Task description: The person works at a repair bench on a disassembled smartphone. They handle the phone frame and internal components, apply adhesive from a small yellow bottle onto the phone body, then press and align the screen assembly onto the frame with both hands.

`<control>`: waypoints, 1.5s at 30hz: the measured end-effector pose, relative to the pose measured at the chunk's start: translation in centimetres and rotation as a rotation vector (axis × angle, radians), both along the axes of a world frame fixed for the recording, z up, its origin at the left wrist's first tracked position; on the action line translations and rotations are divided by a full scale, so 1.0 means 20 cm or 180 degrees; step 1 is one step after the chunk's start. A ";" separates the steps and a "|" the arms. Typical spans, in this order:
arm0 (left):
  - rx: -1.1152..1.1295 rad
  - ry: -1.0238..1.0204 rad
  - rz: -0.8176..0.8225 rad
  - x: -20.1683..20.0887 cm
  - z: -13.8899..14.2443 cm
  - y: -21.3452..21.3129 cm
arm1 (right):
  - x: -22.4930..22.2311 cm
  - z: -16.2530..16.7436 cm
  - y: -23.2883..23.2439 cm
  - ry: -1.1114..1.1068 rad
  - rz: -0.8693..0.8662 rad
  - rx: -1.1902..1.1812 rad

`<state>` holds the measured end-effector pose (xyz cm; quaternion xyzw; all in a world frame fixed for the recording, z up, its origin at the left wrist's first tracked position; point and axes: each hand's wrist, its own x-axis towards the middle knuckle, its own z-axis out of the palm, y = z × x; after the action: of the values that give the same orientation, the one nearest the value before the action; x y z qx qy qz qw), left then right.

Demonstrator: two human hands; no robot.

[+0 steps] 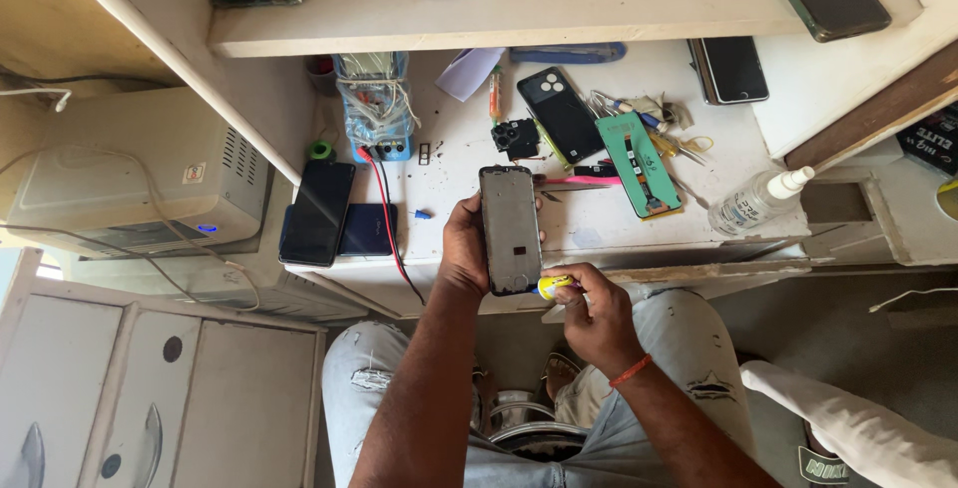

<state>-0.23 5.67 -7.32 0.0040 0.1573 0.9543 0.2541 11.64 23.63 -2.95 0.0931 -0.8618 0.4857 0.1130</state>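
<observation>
1. Tabletop [599, 224]: white and cluttered. A black back cover [561, 114], a green screen part [639, 164] and a clear bottle [750, 204] lie within arm's reach.
2. Frame [510, 229]: a dark phone frame held upright over the tabletop's front edge, its inner face toward the camera for access.
3. Left hand [465, 248]: its grip is closed on the frame's left edge, bracing it.
4. Right hand [599, 318]: its grip pinches a small yellow tube [552, 286], tip at the frame's lower corner.
</observation>
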 end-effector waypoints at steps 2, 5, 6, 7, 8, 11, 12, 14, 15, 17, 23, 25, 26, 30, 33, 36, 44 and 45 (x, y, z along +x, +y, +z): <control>-0.0060 -0.0036 0.0016 0.00 0.00 0.00 | 0.00 0.00 0.00 -0.0006 -0.0005 0.0012; -0.0057 -0.0052 0.0018 0.00 -0.01 0.00 | -0.01 0.01 0.00 0.0080 0.0018 0.0034; -0.0039 -0.0053 0.0011 0.00 -0.01 0.00 | -0.01 0.01 0.00 0.0124 0.0027 0.0044; -0.0013 -0.0020 -0.0008 0.00 -0.01 0.00 | -0.01 0.01 0.00 0.0116 0.0030 0.0023; 0.0013 0.0011 -0.0032 0.00 -0.01 0.00 | -0.01 0.01 0.00 0.0106 0.0030 0.0002; -0.0012 -0.0017 0.0011 0.00 -0.01 0.00 | -0.01 0.01 0.01 0.0134 0.0025 0.0013; -0.0039 -0.0045 0.0044 0.00 -0.01 0.01 | -0.01 0.01 0.02 0.0154 0.0022 0.0029; -0.0107 -0.0078 0.0092 0.00 0.00 0.01 | -0.01 0.01 0.02 0.0112 -0.0006 0.0047; -0.0140 -0.0094 0.0116 0.00 0.00 0.01 | -0.01 0.01 0.03 0.0091 -0.0021 0.0056; -0.0146 -0.0074 0.0085 0.00 0.01 0.01 | -0.01 0.01 0.03 0.0100 -0.0051 0.0078; -0.0125 -0.0023 0.0089 0.00 0.01 0.00 | -0.02 0.01 0.04 0.0178 -0.0057 0.0123; -0.0123 0.0004 0.0076 0.00 0.01 0.00 | -0.02 0.01 0.05 0.0172 -0.0065 0.0149; -0.0132 -0.0011 0.0061 0.00 0.01 0.00 | -0.02 0.01 0.05 0.0178 -0.0065 0.0164; -0.0168 -0.0059 0.0060 0.00 0.02 0.00 | -0.02 0.01 0.05 0.0192 -0.0055 0.0135; -0.0172 -0.0041 0.0060 0.00 0.02 0.00 | -0.02 0.01 0.05 0.0149 -0.0076 0.0221; -0.0082 0.0059 0.0053 0.01 0.02 0.00 | -0.03 0.02 0.05 0.0193 -0.0128 0.0275; -0.0159 0.0008 0.0070 0.00 0.02 0.01 | -0.01 0.02 0.05 0.0160 -0.0094 0.0219; -0.0173 0.0093 0.0071 0.00 0.02 0.01 | -0.01 0.02 0.05 0.0144 -0.0103 0.0216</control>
<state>-0.17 5.82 -6.87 0.0093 0.1869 0.9523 0.2411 11.38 24.53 -2.59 0.0940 -0.8764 0.4521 0.1370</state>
